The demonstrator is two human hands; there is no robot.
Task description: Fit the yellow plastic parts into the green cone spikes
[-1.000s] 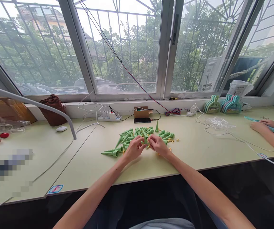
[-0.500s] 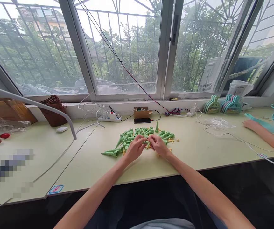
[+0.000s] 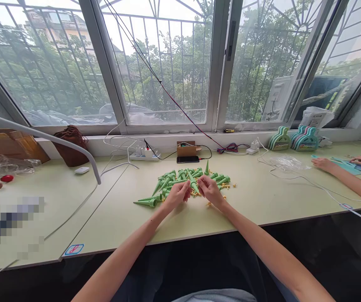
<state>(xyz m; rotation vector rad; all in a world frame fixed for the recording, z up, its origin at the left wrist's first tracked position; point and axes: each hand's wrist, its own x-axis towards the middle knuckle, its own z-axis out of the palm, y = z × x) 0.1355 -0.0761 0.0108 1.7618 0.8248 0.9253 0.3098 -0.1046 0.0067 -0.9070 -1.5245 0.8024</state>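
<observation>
A pile of green plastic cone spikes (image 3: 180, 176) lies on the pale table (image 3: 262, 197) in front of me, with small yellow parts (image 3: 227, 185) scattered at its right edge. My left hand (image 3: 176, 194) is closed around one green cone spike (image 3: 193, 184) that points up and away. My right hand (image 3: 210, 190) is pinched just to the right of that spike; what its fingers hold is too small to make out. Both hands sit at the near edge of the pile.
A power strip (image 3: 144, 154), a small cardboard box (image 3: 186, 148) and a dark phone (image 3: 187, 159) lie behind the pile. Another person's hands (image 3: 323, 164) rest on teal items at the far right. A white mouse (image 3: 81, 170) and cables lie at the left.
My hands have drawn slightly apart, with the spike staying in the left one. At the far right the other person's brush and dustpan are down on the table.
</observation>
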